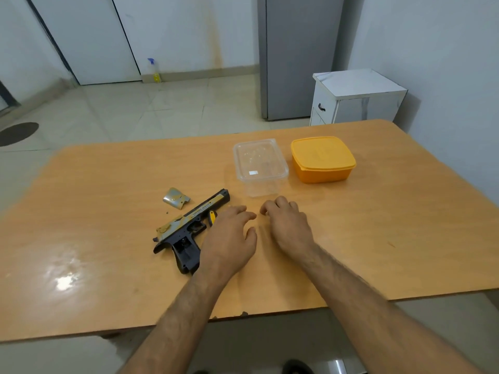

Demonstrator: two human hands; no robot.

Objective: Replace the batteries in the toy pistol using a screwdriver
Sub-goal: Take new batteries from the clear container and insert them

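Toy pistol lies flat on its side on the wooden table, left of centre, barrel pointing up-right toward the containers. Black plastic frame, gold/tan printed slide, grip open with the dark hollow cavity exposed. The curved gold grip cover sits apart, just up-left of the barrel. Tiny dark speck on the table near it, too small to identify.

Screwdriver: only a short black-and-yellow handle end shows, touching the pistol's underside near the trigger guard; the rest is hidden behind the left hand.

Left hand palm down, fingers loosely spread and relaxed, over the table just right of the pistol grip; holding nothing that I can see. Right hand palm down beside it, fingers curled under at the knuckles; cannot tell if anything small is pinched.

Further back: clear rectangular plastic tub, thin-walled, looks empty, and beside it on the right an opaque orange lidded box with rounded corners. Tabletop is glossy laminate with glare at the lower left.
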